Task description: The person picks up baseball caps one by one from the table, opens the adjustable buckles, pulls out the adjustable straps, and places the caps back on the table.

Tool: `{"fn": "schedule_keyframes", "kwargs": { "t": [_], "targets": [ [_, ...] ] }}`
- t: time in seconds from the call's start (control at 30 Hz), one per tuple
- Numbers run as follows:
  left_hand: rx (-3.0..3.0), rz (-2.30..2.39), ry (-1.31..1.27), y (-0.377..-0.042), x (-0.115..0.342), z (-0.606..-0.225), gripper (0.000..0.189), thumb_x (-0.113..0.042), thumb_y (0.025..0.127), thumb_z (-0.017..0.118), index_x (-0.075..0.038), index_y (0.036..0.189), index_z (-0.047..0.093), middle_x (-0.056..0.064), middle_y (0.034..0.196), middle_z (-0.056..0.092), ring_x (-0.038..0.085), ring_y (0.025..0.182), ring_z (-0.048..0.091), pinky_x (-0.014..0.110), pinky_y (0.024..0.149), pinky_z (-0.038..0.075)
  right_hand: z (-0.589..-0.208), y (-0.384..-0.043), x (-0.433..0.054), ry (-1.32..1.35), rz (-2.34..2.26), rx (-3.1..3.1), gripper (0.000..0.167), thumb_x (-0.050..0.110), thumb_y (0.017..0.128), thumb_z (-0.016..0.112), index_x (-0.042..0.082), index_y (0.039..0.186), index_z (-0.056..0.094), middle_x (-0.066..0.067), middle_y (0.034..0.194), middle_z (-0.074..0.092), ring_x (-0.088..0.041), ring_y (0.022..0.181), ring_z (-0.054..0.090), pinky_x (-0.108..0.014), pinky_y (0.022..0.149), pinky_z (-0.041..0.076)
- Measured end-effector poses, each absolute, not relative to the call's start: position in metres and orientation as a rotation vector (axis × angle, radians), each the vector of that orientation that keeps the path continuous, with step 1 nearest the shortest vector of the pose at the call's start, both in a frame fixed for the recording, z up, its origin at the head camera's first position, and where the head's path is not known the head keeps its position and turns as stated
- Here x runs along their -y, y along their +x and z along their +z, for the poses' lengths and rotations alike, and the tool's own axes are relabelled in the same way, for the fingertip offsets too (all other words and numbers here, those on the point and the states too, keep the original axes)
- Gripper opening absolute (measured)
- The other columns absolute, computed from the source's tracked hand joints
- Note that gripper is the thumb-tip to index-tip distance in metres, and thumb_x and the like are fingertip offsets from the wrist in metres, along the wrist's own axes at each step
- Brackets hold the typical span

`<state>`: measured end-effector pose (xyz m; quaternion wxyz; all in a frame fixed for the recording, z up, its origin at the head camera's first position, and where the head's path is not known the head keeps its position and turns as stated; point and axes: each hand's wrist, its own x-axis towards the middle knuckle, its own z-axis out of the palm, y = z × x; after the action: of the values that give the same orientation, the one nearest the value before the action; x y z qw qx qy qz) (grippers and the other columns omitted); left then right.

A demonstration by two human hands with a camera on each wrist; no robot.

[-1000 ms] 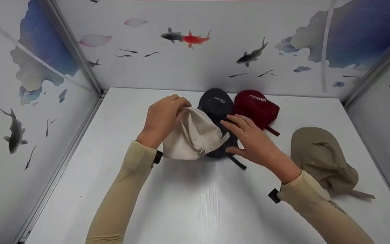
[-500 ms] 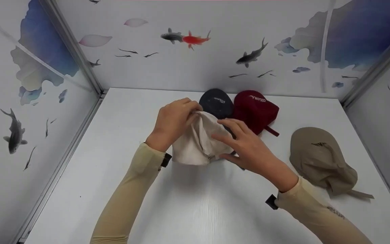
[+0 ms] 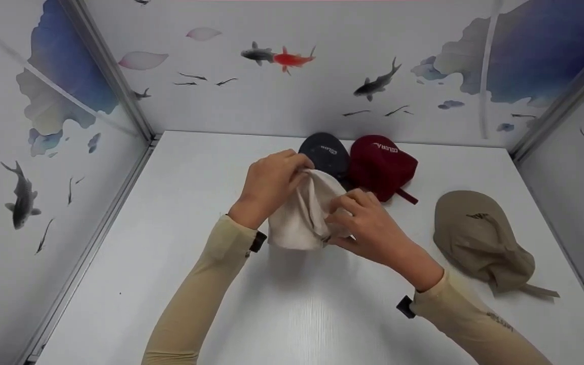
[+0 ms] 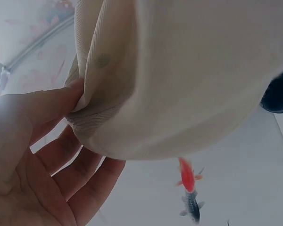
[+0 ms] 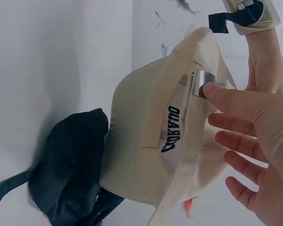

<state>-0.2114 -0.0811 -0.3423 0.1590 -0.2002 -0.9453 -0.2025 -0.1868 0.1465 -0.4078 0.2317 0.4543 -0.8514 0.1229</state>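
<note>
A cream baseball cap (image 3: 292,230) is held up above the table, its underside hidden from the head view. My left hand (image 3: 271,185) pinches a fold of its fabric at the upper left; the left wrist view shows thumb and fingers at the cap's edge (image 4: 99,125). My right hand (image 3: 373,230) holds the back of the cap, thumb pressed on the metal buckle (image 5: 200,84) of the strap (image 5: 184,174), fingers behind it. Dark lettering (image 5: 171,128) shows through the strap opening. Behind the cream cap lies a dark navy cap (image 3: 325,154), partly covered.
To the right of the navy cap is a dark red cap (image 3: 383,167) with white lettering. A khaki cap (image 3: 479,238) lies farther right, by my right forearm. White panels printed with fish enclose the white table (image 3: 180,167) at the back and sides.
My left hand has carried the cream cap to the right, so it covers more of the navy cap. The right hand has come down onto the cap's back and its fingers have closed in.
</note>
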Motion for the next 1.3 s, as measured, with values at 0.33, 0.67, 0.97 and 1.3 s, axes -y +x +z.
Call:
{"fn": "schedule_keyframes", "kwargs": {
  "t": [0.33, 0.67, 0.97, 1.3],
  "targets": [
    [2.699, -0.6, -0.581, -0.208, 0.077, -0.343, 0.014, -0.024, 0.098, 0.064, -0.02, 0.107, 0.074, 0.0, 0.102, 0.073, 0.02, 0.089, 0.071, 0.037, 0.076, 0.059, -0.416, -0.185, -0.143, 1.219, 0.429, 2.29, 0.025, 0.03, 0.074, 0.088, 0.016, 0.084, 0.071, 0.001, 0.094, 0.068, -0.021, 0.095, 0.054, -0.039, 0.081, 0.046],
    [2.706, -0.617, -0.619, -0.199, 0.07, -0.334, 0.014, -0.023, 0.097, 0.065, -0.02, 0.108, 0.073, -0.001, 0.104, 0.073, 0.017, 0.092, 0.071, 0.035, 0.079, 0.059, -0.418, -0.178, -0.14, 1.098, 0.432, 2.258, 0.029, 0.03, 0.075, 0.088, 0.012, 0.086, 0.068, -0.001, 0.081, 0.069, -0.023, 0.093, 0.06, -0.038, 0.081, 0.054],
    [2.684, -0.624, -0.659, -0.195, 0.065, -0.328, 0.015, -0.025, 0.097, 0.065, -0.021, 0.108, 0.073, -0.002, 0.104, 0.074, 0.017, 0.091, 0.07, 0.035, 0.077, 0.058, -0.409, -0.169, -0.14, 1.011, 0.442, 2.291, 0.017, 0.015, 0.08, 0.081, 0.011, 0.081, 0.064, 0.0, 0.075, 0.064, -0.017, 0.081, 0.057, -0.031, 0.069, 0.051],
    [2.706, -0.575, -0.701, -0.197, 0.061, -0.335, 0.013, -0.024, 0.098, 0.064, -0.022, 0.108, 0.073, -0.004, 0.102, 0.072, 0.016, 0.092, 0.07, 0.035, 0.078, 0.058, -0.398, -0.154, -0.149, 0.989, 0.702, 2.364, 0.018, 0.005, 0.084, 0.074, 0.013, 0.09, 0.058, 0.001, 0.082, 0.064, -0.01, 0.067, 0.065, -0.023, 0.058, 0.054]
  ]
}}
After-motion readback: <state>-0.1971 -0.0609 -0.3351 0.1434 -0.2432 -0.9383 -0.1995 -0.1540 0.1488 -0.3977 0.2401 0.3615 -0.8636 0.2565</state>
